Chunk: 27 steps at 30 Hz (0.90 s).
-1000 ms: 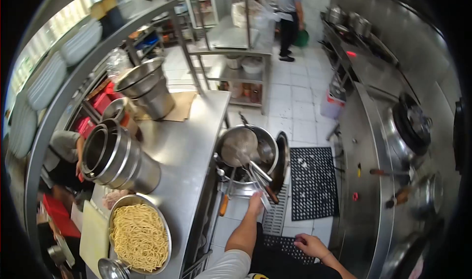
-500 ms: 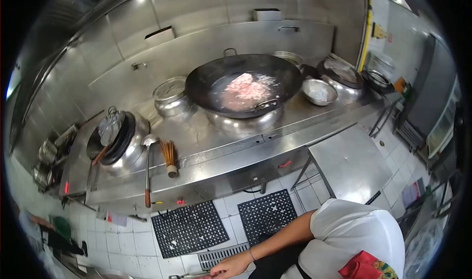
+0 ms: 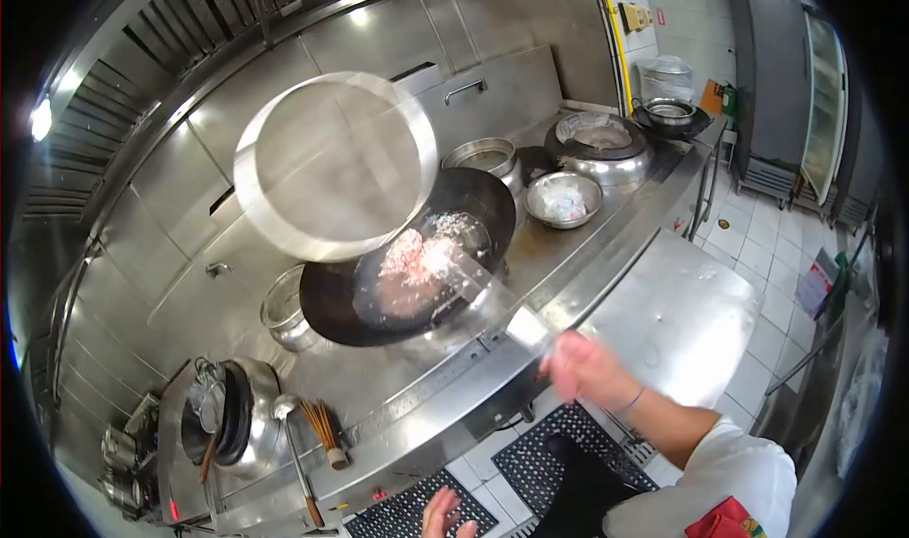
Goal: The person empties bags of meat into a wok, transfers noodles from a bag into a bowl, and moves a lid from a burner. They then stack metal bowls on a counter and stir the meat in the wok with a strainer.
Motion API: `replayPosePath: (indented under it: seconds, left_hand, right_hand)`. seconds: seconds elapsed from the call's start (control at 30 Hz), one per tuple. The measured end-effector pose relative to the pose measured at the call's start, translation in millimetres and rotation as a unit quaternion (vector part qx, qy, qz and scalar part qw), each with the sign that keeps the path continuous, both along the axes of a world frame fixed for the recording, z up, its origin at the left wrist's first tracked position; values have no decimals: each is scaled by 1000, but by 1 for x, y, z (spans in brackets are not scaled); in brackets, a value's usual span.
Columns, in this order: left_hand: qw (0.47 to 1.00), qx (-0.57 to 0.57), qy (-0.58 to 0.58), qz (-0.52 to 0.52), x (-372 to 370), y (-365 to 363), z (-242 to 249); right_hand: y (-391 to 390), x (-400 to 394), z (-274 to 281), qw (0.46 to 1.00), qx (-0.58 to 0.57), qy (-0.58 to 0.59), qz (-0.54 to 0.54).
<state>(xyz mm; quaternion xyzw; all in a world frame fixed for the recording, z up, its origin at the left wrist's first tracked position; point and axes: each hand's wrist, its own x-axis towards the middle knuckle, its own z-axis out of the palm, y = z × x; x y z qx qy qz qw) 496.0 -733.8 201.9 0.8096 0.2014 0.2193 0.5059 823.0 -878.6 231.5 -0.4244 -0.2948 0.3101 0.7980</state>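
Note:
A large wok (image 3: pixel 327 296) stands tilted on the stove, with a clump of pinkish, minced-looking food (image 3: pixel 405 261) and loose bits in it. My right hand (image 3: pixel 585 367) is closed around the blurred handle of what looks like a big round strainer (image 3: pixel 331 164). Its wide pale metal rim and greyish, seemingly see-through disc are raised over the wok's left back side, hiding part of it. The handle crosses above the wok's near edge. At the bottom edge my left hand (image 3: pixel 447 514) shows partly, fingers apart, holding nothing visible.
A ladle (image 3: pixel 298 462) and a bamboo brush (image 3: pixel 327 434) lie at the stove's front left. Another wok (image 3: pixel 241 415) stands further left. Right of the large wok is a metal bowl (image 3: pixel 564 200) with a plastic bag. A steel table (image 3: pixel 672 301) is at my right.
My right hand has come up from the bottom, swinging the round strainer into view over the wok. My left hand has appeared at the bottom edge. The view has turned and moved closer.

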Motion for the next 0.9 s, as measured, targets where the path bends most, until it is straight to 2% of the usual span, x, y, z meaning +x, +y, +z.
replayPosePath:
  seconds: [0.03, 0.07, 0.13, 0.2, 0.23, 0.27, 0.3, 0.33, 0.37, 0.4, 0.43, 0.47, 0.5, 0.53, 0.6, 0.67, 0.73, 0.8, 0.87, 0.9]
  left_hand:
    - [996, -44, 54, 53, 4, 6, -10]
    - [991, -80, 42, 97, 11, 11, -18]
    - [972, -77, 164, 151, 10, 36, -34]
    - [964, 103, 187, 158, 3, 64, -71]
    - [947, 31, 274, 168, 13, 73, -56]
    - [941, -4, 267, 210, 23, 77, -49]
    - [954, 16, 198, 226, 30, 80, -52]
    - [938, 18, 246, 244, 48, 77, -25]
    - [940, 41, 231, 248, 47, 85, -35]
    - [932, -9, 241, 272, 52, 87, -27]
    - [926, -48, 227, 297, 38, 92, -53]
    - [915, -45, 240, 321, 32, 90, -57]
    - [899, -55, 248, 356, 24, 88, -67]
    - [883, -64, 272, 377, 29, 82, -57]
    - [858, -69, 291, 417, 16, 73, -67]
    - [837, -116, 305, 439, 4, 63, -75]
    - [817, -156, 300, 468, -20, 49, -109]
    - [801, -146, 324, 482, -23, 37, -105]
    - [791, -152, 299, 511, -28, 28, -110]
    - [787, -153, 289, 523, -33, 24, -114]
  right_hand:
    - [-6, 42, 15, 993, -85, -17, -82]
    - [-7, 83, 26, 988, -67, -58, -127]
    - [9, 171, 42, 946, -169, -162, -226]
    - [40, 272, 28, 900, -225, -233, -293]
    - [56, 313, 31, 900, -238, -205, -301]
    - [77, 356, 29, 903, -251, -178, -300]
    - [94, 416, 11, 890, -274, -213, -295]
    - [112, 456, 15, 908, -282, -176, -256]
    - [128, 491, 18, 931, -262, -134, -216]
    - [145, 512, 28, 936, -272, -62, -215]
    - [163, 558, 18, 942, -278, -39, -183]
    - [179, 611, 8, 945, -286, -15, -156]
    - [195, 651, 4, 955, -266, 17, -134]
    - [211, 674, 4, 961, -247, 50, -113]
    - [237, 674, 25, 973, -139, 81, -166]
    - [242, 691, 47, 986, -137, 61, -71]
    - [242, 741, 45, 994, -106, 30, -16]
    - [235, 763, 55, 988, -129, -7, -91]
    - [214, 804, 70, 993, -51, -105, 2]
    - [238, 793, 68, 993, -54, -105, 16]
